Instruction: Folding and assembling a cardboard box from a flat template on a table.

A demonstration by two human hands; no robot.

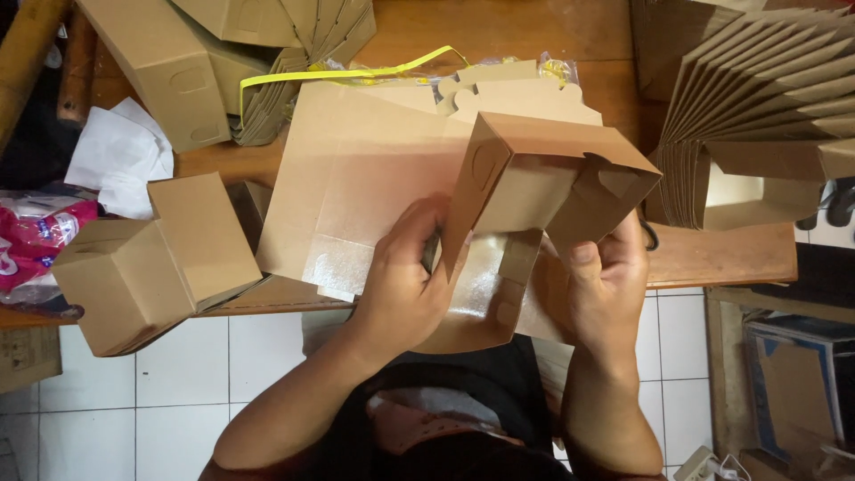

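A brown cardboard box is partly folded up, its glossy inner flaps hanging open toward me. My left hand grips its left wall, fingers tucked inside the opening. My right hand holds the right side, thumb pressed on a flap just below the box's slotted side panel. The box hovers over a stack of flat, unfolded box blanks lying on the wooden table.
An assembled box with open lid sits at the table's left edge. More finished boxes stand far left, a fan of flat blanks far right. White paper, a pink plastic bag and a yellow strap lie nearby.
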